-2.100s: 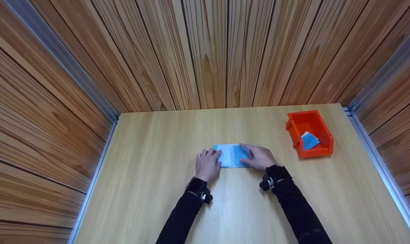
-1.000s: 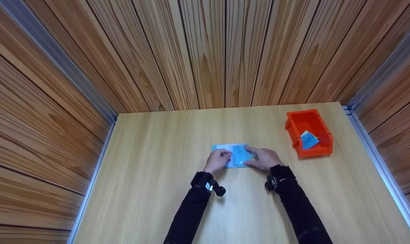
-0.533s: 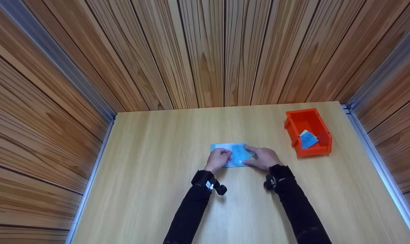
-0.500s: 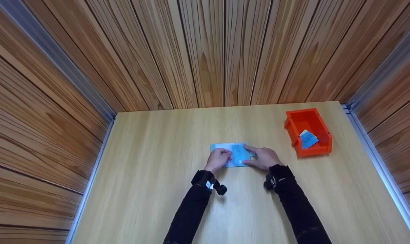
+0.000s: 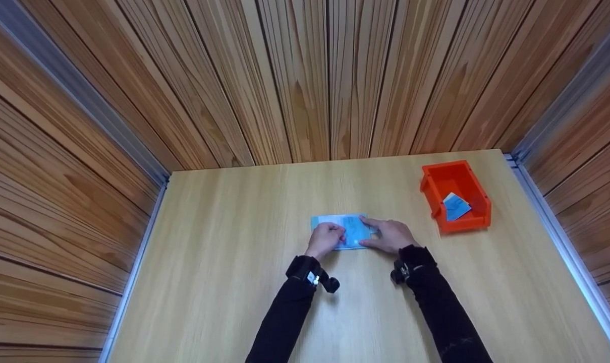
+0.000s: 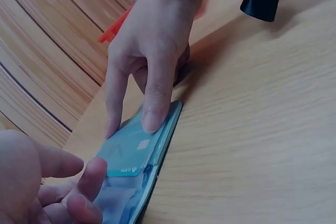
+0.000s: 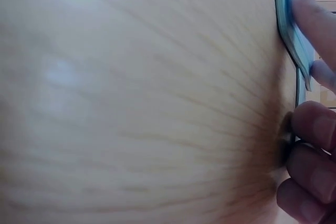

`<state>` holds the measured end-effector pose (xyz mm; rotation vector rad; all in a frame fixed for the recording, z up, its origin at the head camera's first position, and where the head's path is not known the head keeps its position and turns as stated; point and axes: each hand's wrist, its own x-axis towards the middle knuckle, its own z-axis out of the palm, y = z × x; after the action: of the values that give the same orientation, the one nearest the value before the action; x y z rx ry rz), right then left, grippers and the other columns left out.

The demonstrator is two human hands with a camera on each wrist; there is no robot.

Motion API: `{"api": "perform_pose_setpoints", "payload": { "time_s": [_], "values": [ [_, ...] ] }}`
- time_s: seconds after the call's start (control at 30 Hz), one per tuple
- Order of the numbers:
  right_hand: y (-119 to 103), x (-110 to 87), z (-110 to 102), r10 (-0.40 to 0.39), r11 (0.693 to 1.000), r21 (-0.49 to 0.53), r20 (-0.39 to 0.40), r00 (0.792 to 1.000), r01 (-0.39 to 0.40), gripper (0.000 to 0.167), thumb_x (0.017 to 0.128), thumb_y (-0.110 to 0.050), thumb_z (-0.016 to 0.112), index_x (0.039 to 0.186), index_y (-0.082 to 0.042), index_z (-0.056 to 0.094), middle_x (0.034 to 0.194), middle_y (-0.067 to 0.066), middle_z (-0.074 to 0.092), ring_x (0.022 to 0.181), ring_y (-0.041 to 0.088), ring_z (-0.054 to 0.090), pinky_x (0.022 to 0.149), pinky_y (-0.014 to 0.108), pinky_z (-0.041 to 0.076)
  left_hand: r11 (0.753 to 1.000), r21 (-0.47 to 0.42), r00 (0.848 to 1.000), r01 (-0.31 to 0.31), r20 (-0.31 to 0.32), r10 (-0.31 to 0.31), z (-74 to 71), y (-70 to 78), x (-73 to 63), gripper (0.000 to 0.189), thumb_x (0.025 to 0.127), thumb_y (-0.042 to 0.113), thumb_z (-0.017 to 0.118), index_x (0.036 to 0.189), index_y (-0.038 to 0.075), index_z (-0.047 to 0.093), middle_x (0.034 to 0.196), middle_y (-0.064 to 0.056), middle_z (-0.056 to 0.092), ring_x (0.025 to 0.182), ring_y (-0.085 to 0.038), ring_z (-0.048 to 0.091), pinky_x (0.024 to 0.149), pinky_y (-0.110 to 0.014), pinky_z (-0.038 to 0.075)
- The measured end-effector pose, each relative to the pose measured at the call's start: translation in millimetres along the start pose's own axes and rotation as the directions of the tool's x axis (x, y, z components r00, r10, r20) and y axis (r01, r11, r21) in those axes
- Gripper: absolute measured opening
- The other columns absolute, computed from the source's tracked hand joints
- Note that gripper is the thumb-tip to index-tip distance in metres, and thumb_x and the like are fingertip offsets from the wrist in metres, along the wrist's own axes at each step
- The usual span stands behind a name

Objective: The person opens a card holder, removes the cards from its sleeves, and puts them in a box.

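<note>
A blue card holder (image 5: 316, 221) with clear plastic pockets lies flat on the wooden table. On its right half is a blue-green card (image 6: 126, 153) with a small pale square and white lettering near one end. My right hand (image 5: 391, 236) grips this card across its width, thumb at the near edge and index finger at the far one. My left hand (image 5: 325, 238) is over the holder's left half, its fingers curled and pinching at the clear pocket beside the card's end. Exactly what lies between those fingertips is partly hidden. The right wrist view shows only the holder's edge (image 7: 286, 19) and fingers.
An orange-red open bin (image 5: 453, 177) stands at the back right of the table (image 5: 234, 227), with blue cards (image 5: 456, 205) inside it. Wood-panelled walls (image 5: 305, 101) close off the back and both sides, with metal rails at the corners.
My left hand has moved right from the holder's left edge to the middle, its fingers now curled. The card has slid left in my right hand; over the last half second both hands barely move.
</note>
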<state>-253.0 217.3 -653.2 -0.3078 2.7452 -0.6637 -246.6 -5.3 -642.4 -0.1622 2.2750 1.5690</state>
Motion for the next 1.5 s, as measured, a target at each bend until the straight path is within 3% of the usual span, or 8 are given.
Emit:
{"api": "perform_pose_setpoints", "payload": {
  "time_s": [0.1,0.23,0.4,0.63,0.97,1.07,1.2,1.5],
  "values": [
    [1.1,1.1,0.0,-0.022,1.0,-0.023,-0.018,1.0,0.021,0.083,0.086,-0.058,0.078,0.157,-0.028,0.045,0.073,-0.002,0.031,0.067,0.02,0.035,0.079,0.04,0.039,1.0,-0.005,0.999,0.001,-0.033,-0.001,0.4,0.1,0.2,0.024,0.104,0.021,0.061,0.102,0.004,0.076,0.082,0.0,0.073,0.079,-0.013,0.062,0.07,-0.024,0.043],
    [1.6,1.6,-0.3,-0.04,0.999,-0.034,-0.035,0.999,0.039,0.083,0.085,-0.059,0.077,0.156,-0.027,0.047,0.073,-0.003,0.031,0.066,0.018,0.033,0.074,0.038,0.032,0.999,-0.032,0.998,0.004,-0.055,-0.005,0.1,0.1,-0.3,0.022,0.102,0.02,0.063,0.103,0.003,0.077,0.081,-0.001,0.074,0.08,-0.014,0.065,0.07,-0.023,0.044],
    [1.1,2.0,0.1,-0.043,0.999,-0.032,-0.036,0.998,0.042,0.084,0.085,-0.061,0.077,0.155,-0.026,0.048,0.073,-0.003,0.031,0.068,0.019,0.035,0.079,0.039,0.038,0.992,-0.124,1.0,0.015,-0.018,-0.018,-1.8,0.2,-0.7,0.023,0.101,0.016,0.062,0.104,-0.002,0.076,0.079,-0.004,0.076,0.078,-0.013,0.065,0.067,-0.021,0.043],
    [0.4,3.7,2.7,-0.03,0.999,-0.015,-0.024,0.999,0.03,0.084,0.085,-0.059,0.078,0.156,-0.027,0.047,0.074,-0.003,0.032,0.075,0.021,0.044,0.098,0.048,0.048,0.96,-0.27,0.997,0.069,0.051,-0.057,-2.8,1.9,-1.6,0.024,0.099,0.009,0.059,0.107,-0.009,0.072,0.069,-0.004,0.074,0.052,-0.007,0.051,0.052,-0.02,0.04],
    [0.8,1.2,2.9,-0.021,1.0,0.022,-0.003,1.0,0.021,0.085,0.084,-0.058,0.079,0.156,-0.027,0.046,0.072,-0.001,0.034,0.067,0.02,0.038,0.085,0.042,0.042,0.935,-0.321,0.988,0.15,0.068,-0.135,-0.4,4.5,0.5,0.022,0.096,0.008,0.058,0.104,-0.008,0.071,0.064,0.001,0.068,0.048,-0.005,0.048,0.049,-0.018,0.04],
    [2.2,0.1,2.3,-0.034,0.999,0.021,-0.015,0.999,0.034,0.085,0.084,-0.058,0.08,0.155,-0.025,0.047,0.07,-0.002,0.044,0.075,0.022,0.047,0.095,0.046,0.049,0.928,-0.345,0.99,0.141,0.061,-0.128,2.8,6.6,2.5,0.022,0.094,0.007,0.057,0.104,-0.009,0.07,0.061,0.002,0.067,0.045,-0.005,0.046,0.046,-0.016,0.039],
    [3.1,0.1,1.8,-0.038,0.999,0.03,-0.01,0.999,0.039,0.086,0.084,-0.058,0.079,0.156,-0.025,0.046,0.075,0.002,0.058,0.1,0.025,0.059,0.109,0.054,0.046,0.927,-0.345,0.989,0.145,0.052,-0.135,4.7,6.8,3.6,0.021,0.094,0.006,0.056,0.104,-0.007,0.071,0.059,0.002,0.066,0.044,-0.004,0.047,0.046,-0.016,0.039],
    [3.8,1.2,0.4,-0.049,0.998,0.042,-0.016,0.999,0.05,0.086,0.084,-0.056,0.08,0.156,-0.023,0.047,0.099,0.017,0.07,0.104,0.03,0.06,0.11,0.055,0.045,0.922,-0.358,0.989,0.146,0.044,-0.14,4.9,8.1,1.9,0.024,0.095,0.007,0.057,0.108,-0.008,0.07,0.062,0.003,0.067,0.046,-0.005,0.047,0.048,-0.018,0.039]
  ]
}}
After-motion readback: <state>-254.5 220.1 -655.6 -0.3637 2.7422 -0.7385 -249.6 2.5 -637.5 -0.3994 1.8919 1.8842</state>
